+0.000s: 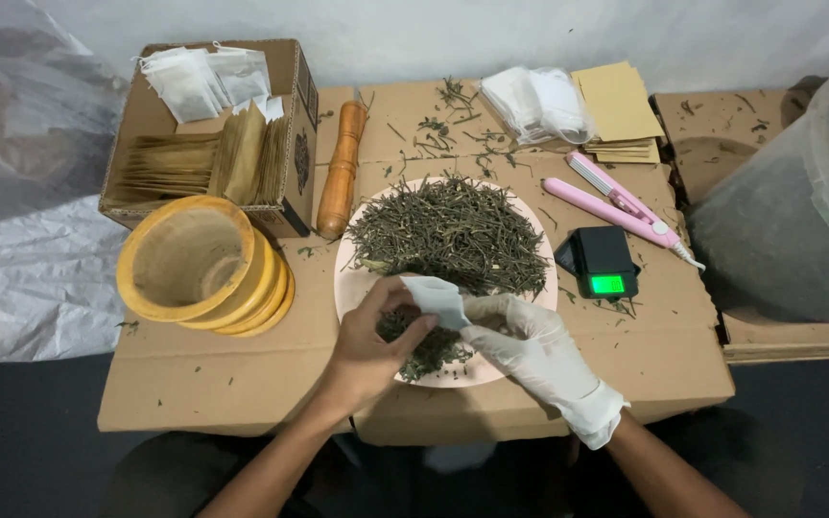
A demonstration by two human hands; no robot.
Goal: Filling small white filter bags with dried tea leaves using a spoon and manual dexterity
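Both hands at the near rim of the pink plate (352, 278)

My bare left hand (371, 350) pinches dried green herbs (448, 230) and the small white filter bag (437, 297), its grip clenched on both; my gloved right hand (530, 350) grasps the bag's other side. The black scale (604, 261) sits just right of the plate.

A yellow wooden mortar (194, 261) sits left, a brown wooden pestle (343, 168) beside an open cardboard box of paper sachets (213, 134). Right, a pink sealing tool (616, 203) lies above a small black scale (604, 261).
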